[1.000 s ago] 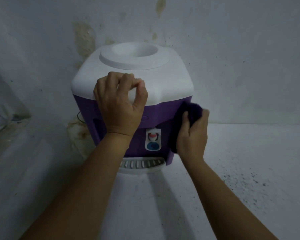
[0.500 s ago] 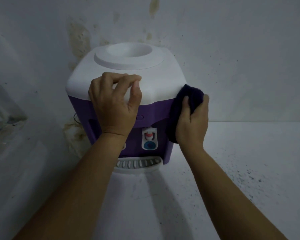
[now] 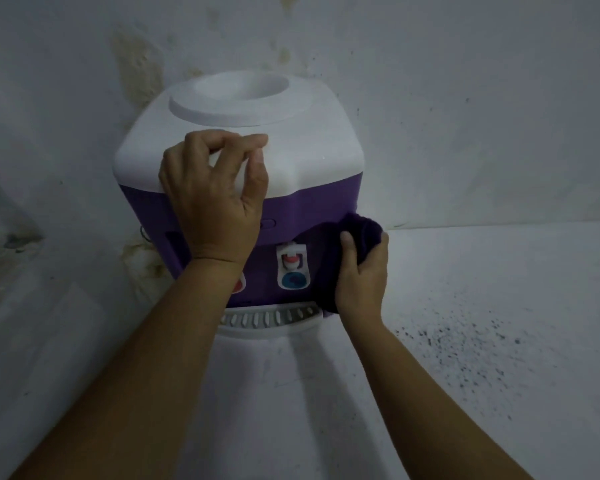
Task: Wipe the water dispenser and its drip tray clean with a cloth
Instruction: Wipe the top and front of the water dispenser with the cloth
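Purple cloth (image 3: 355, 237) gripped in right hand (image 3: 362, 275) presses water dispenser (image 3: 312, 202) front-right lower corner on tabletop (image 3: 465, 306); left hand (image 3: 215, 195), fingers loosely curled, steadies white top; drip tray (image 3: 271, 322) apparently not yet wiped.

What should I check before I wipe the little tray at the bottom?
1. Cloth in the grip of the right hand: ok.
2. Left hand steadying the dispenser on its white top: ok.
3. Drip tray seated under the taps: ok.
4. Tray free of cups: ok.
5. Blue tap clear of the cloth: ok.
6. Tray dirty or wet: cannot tell.
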